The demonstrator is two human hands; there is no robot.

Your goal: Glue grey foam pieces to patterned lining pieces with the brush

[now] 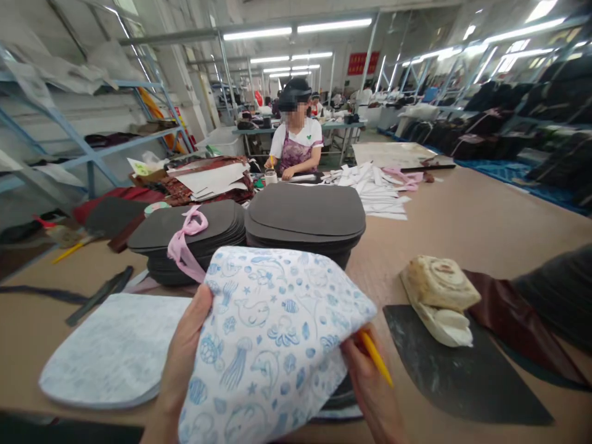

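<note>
A: How do we have our hands set?

B: Both reach forward around the blue sea-print fabric (272, 339), raised and tilted over the surface (472, 228). Taking that fabric as the clock's centre, our left hand (189, 330) grips its edge at nine o'clock, thumb along the rim, the other fingers hidden behind.

A: And our right hand (370, 367)?

B: At three o'clock, its fingers curled in, pinching the fabric's edge along with a yellow stick (377, 359) that slants down toward four.

A: What containers do we see?

B: Out at twelve, past the grey stack (305, 213), stands a small white jar (271, 177). A co-worker (298, 139) holds another yellow stick at its mouth; whether the tip is inside, we cannot tell.

A: Any more?

B: Near ten, a translucent container (65, 235) sits on the surface beside a yellow-handled tool (69, 253); its contents are too blurred for us. Between eleven and twelve, farther back, is a white bin (224, 145), and we cannot make out its inside.
</note>
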